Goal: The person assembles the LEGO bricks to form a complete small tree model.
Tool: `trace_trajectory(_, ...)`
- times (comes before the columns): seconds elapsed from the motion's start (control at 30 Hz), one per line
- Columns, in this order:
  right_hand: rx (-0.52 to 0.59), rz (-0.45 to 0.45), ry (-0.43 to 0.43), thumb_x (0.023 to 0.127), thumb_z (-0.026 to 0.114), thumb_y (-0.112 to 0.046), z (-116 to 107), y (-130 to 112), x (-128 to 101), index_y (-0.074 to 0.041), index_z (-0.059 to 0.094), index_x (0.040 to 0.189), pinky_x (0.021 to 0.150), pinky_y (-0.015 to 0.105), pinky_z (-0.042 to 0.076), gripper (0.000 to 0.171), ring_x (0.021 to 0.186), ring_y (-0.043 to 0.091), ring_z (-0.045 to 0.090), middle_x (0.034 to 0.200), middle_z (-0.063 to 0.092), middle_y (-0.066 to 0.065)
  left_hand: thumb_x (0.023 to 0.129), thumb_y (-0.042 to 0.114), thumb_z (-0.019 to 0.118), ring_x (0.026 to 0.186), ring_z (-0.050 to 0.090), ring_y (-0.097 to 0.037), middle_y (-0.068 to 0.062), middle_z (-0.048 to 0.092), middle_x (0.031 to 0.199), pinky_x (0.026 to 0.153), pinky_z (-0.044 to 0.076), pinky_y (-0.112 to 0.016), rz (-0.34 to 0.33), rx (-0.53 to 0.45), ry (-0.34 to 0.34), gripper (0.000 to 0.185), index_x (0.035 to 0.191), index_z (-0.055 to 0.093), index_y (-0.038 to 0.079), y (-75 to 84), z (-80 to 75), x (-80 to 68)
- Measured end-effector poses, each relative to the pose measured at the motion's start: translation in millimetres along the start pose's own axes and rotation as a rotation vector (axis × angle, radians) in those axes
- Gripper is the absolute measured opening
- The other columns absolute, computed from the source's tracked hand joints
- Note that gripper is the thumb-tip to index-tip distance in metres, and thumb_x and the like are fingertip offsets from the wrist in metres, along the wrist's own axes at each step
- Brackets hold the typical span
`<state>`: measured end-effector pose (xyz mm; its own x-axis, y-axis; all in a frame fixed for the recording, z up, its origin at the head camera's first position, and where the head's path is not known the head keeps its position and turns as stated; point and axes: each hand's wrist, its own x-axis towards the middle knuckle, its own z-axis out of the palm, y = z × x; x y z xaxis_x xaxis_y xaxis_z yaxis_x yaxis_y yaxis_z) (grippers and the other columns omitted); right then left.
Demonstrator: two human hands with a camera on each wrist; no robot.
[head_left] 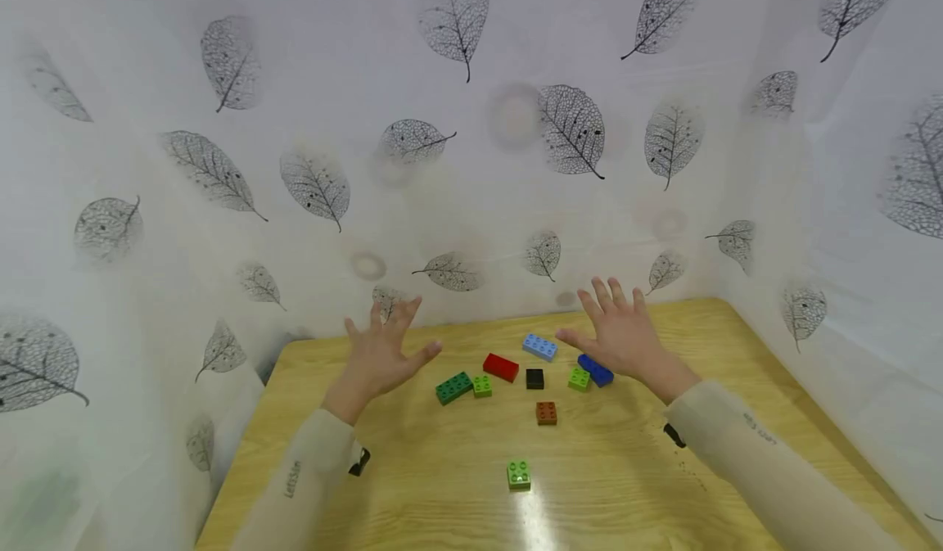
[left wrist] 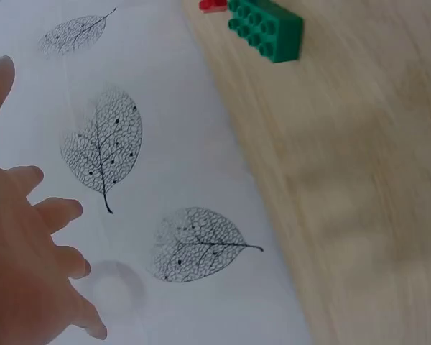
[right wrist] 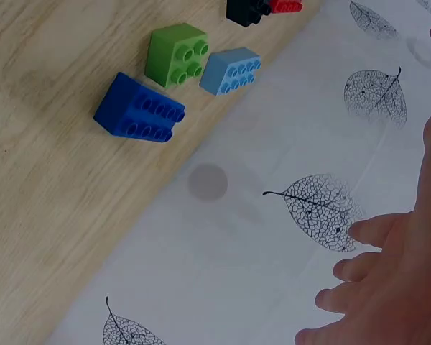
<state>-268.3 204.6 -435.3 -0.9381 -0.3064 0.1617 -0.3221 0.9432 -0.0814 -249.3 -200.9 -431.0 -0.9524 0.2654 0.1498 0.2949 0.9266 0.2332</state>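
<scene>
White curtains (head_left: 471, 174) printed with grey skeleton leaves hang around 3 sides of the pale wooden table (head_left: 412, 485) in front of me. I hold both hands above its far half, palms down, fingers spread and straight, gripping nothing.

My left hand (head_left: 379, 356) hovers just left of the dark green brick (head_left: 453, 387), apart from it. That long brick lies beside a small lime brick (head_left: 482, 385), with a red brick (head_left: 501, 367) just behind them. From my left wrist I see the dark green brick near the table's back edge and only a sliver of red beyond it.

My right hand (head_left: 622, 334) hangs over the dark blue brick (head_left: 595, 370), partly covering it in the head view, without touching it. A lime square brick (head_left: 579, 379) sits just beside the blue one, and a light blue brick (head_left: 540, 346) lies near my thumb. A black brick (head_left: 534, 378) sits in the middle of the row, a brown one (head_left: 546, 413) nearer me, and a green 4-stud brick (head_left: 519, 475) lies alone, closest to me.
</scene>
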Motion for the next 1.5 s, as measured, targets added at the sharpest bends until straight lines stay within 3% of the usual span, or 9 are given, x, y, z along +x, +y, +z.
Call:
trace_trajectory(0.47, 0.135, -0.103, -0.023, 0.103, 0.05, -0.067, 23.5, -34.6, -29.2, 0.001, 0.042, 0.159, 0.12, 0.072, 0.027, 0.088, 0.154, 0.049, 0.033, 0.169, 0.032, 0.026, 0.098, 0.057, 0.067, 0.143, 0.053, -0.045, -0.016, 0.058, 0.153, 0.115, 0.013, -0.085, 0.103, -0.263, -0.048, 0.075, 0.16, 0.047, 0.019, 13.1, 40.0, -16.0)
trace_trajectory(0.53, 0.188, -0.108, -0.029, 0.103, 0.051, -0.066, 26.6, -39.5, -33.6, 0.0, 0.041, 0.159, 0.121, 0.071, 0.028, 0.088, 0.154, 0.049, 0.033, 0.169, 0.032, 0.025, 0.098, 0.054, 0.069, 0.117, 0.072, -0.035, -0.015, 0.061, 0.151, 0.116, 0.029, -0.077, 0.118, -0.308, -0.036, 0.072, 0.157, 0.05, 0.017, 15.1, 46.4, -17.8)
trace_trajectory(0.6, 0.247, -0.112, -0.035, 0.103, 0.051, -0.066, 30.3, -43.3, -38.0, -0.001, 0.039, 0.16, 0.12, 0.069, 0.03, 0.088, 0.153, 0.05, 0.035, 0.169, 0.032, 0.025, 0.098, 0.051, 0.071, 0.077, 0.075, -0.019, -0.016, 0.064, 0.147, 0.102, 0.053, -0.06, 0.138, -0.364, -0.024, 0.069, 0.155, 0.053, 0.015, 17.7, 52.3, -19.2)
trace_trajectory(0.67, 0.312, -0.114, -0.052, 0.104, 0.052, -0.065, 34.0, -46.6, -42.6, -0.001, 0.036, 0.162, 0.12, 0.067, 0.033, 0.087, 0.152, 0.05, 0.037, 0.169, 0.031, 0.025, 0.099, 0.048, 0.071, 0.047, 0.053, -0.005, -0.017, 0.068, 0.141, 0.08, 0.06, -0.046, 0.162, -0.402, -0.009, 0.066, 0.152, 0.056, 0.012, 19.5, 59.2, -20.6)
trace_trajectory(0.73, 0.373, -0.114, -0.066, 0.104, 0.052, -0.064, 36.9, -49.6, -47.5, -0.003, 0.036, 0.162, 0.119, 0.065, 0.036, 0.086, 0.151, 0.049, 0.04, 0.17, 0.032, 0.023, 0.099, 0.045, 0.072, 0.038, 0.033, -0.001, -0.021, 0.069, 0.138, 0.066, 0.059, -0.04, 0.169, -0.462, -0.013, 0.064, 0.15, 0.057, 0.01, 21.4, 65.8, -22.1)
trace_trajectory(0.87, 0.463, -0.132, -0.081, 0.105, 0.052, -0.061, 41.4, -56.8, -57.0, -0.006, 0.04, 0.162, 0.117, 0.063, 0.039, 0.08, 0.15, 0.045, 0.042, 0.169, 0.036, 0.018, 0.098, 0.038, 0.073, 0.075, 0.075, -0.019, -0.024, 0.07, 0.134, 0.096, 0.058, -0.055, 0.155, -0.56, -0.001, 0.057, 0.145, 0.061, 0.007, 25.5, 79.2, -26.7)
trace_trajectory(1.0, 0.553, -0.147, -0.069, 0.105, 0.055, -0.057, 47.0, -64.4, -66.4, -0.008, 0.05, 0.156, 0.115, 0.061, 0.043, 0.07, 0.147, 0.041, 0.048, 0.162, 0.048, 0.016, 0.097, 0.032, 0.075, 0.122, 0.07, -0.039, -0.024, 0.072, 0.13, 0.104, 0.053, -0.059, 0.131, -0.626, 0.016, 0.052, 0.141, 0.064, 0.007, 28.7, 90.6, -31.0)
trace_trajectory(1.3, 0.723, -0.199, -0.027, 0.103, 0.066, -0.044, 68.0, -75.1, -79.8, -0.009, 0.068, 0.137, 0.086, 0.042, 0.059, 0.049, 0.1, 0.021, 0.07, 0.112, 0.074, -0.001, 0.098, 0.018, 0.073, 0.114, 0.071, -0.041, -0.027, 0.072, 0.125, 0.097, 0.058, -0.054, 0.112, -0.72, 0.02, 0.047, 0.138, 0.063, -0.003, 32.6, 112.3, -33.6)
trace_trajectory(1.5, 0.832, -0.261, -0.108, 0.103, 0.069, -0.04, 76.4, -76.9, -88.2, -0.011, 0.067, 0.137, 0.096, 0.047, 0.059, 0.045, 0.114, 0.03, 0.071, 0.13, 0.072, 0.01, 0.098, 0.02, 0.074, 0.112, 0.072, -0.039, -0.026, 0.073, 0.121, 0.096, 0.058, -0.052, 0.085, -0.727, 0.028, 0.048, 0.137, 0.063, -0.006, 33.4, 119.8, -34.8)
